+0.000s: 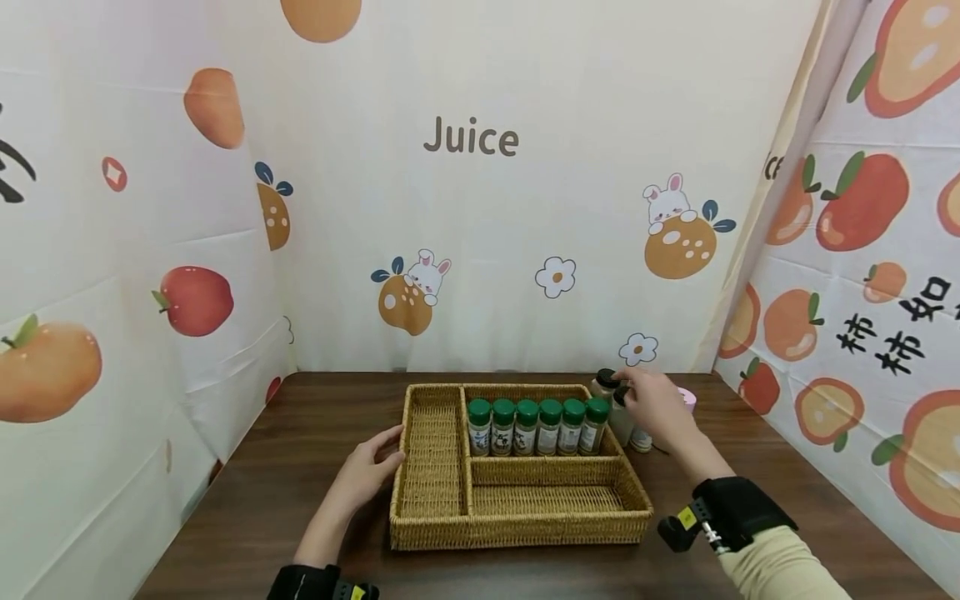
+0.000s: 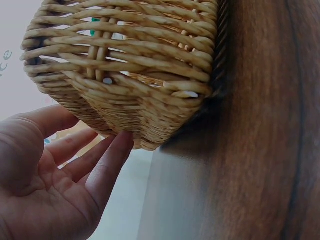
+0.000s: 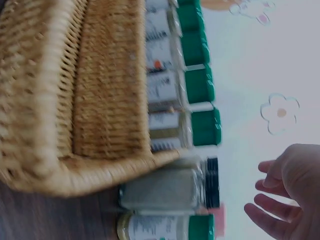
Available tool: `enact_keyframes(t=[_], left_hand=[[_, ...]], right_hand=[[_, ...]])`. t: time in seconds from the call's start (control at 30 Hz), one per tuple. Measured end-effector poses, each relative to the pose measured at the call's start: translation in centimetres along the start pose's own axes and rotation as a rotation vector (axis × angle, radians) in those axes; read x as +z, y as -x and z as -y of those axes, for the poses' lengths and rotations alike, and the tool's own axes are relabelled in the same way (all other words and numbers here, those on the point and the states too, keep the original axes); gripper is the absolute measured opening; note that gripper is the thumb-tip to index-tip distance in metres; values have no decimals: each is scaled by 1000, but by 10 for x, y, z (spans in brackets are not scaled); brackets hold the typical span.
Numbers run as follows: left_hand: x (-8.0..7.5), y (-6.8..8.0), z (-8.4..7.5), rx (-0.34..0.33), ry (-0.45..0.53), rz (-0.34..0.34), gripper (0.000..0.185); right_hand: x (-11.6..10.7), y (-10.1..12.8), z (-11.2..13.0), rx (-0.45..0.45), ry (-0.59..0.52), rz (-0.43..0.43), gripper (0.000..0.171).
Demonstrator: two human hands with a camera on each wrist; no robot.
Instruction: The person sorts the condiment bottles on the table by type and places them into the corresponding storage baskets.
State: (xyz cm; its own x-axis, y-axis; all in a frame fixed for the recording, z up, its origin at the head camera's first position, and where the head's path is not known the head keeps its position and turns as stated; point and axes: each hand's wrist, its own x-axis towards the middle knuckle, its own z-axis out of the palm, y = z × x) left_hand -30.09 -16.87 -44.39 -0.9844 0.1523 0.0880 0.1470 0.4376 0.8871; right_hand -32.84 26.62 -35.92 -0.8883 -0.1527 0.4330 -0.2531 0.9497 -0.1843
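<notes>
- wicker basket (image 1: pixel 517 500): woven tan tray, three compartments (narrow one on left, two wide ones on right, far and near). Sits flat mid-worktop, near the far edge. Left hand (image 1: pixel 367 473) rests straight fingers (image 2: pixel 107 165) against its left wall.
- green-capped jars (image 1: pixel 537 426): six, upright, labelled, in one row filling the far right compartment, touching side by side.
- black-capped jars (image 1: pixel 611 400): clear glass, pale contents, upright on the worktop just outside the basket's far right corner. Right hand (image 1: pixel 656 404) is over them, fingers at the caps; contact can't be confirmed.
- one more green-capped jar (image 3: pixel 165 227): just beside the black-capped ones.
</notes>
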Motion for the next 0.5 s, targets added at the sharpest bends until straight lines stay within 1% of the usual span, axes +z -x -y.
enact_keyframes(t=[0.07, 0.13, 0.23, 0.4, 0.5], left_hand=[[-1, 0, -1, 2, -1, 3, 50], [-1, 0, -2, 1, -3, 5, 50], [-1, 1, -2, 5, -5, 4, 50], [0, 1, -3, 11, 1, 1, 50], [0, 2, -4, 12, -1, 0, 50]], right_hand=[[-6, 1, -6, 45, -11, -37, 26], [-11, 3, -13, 89, -13, -58, 24], [-16, 7, -23, 138, -8, -67, 25], [-11, 12, -35, 158, 12, -44, 29], [-4, 14, -40, 142, 48, -12, 30]])
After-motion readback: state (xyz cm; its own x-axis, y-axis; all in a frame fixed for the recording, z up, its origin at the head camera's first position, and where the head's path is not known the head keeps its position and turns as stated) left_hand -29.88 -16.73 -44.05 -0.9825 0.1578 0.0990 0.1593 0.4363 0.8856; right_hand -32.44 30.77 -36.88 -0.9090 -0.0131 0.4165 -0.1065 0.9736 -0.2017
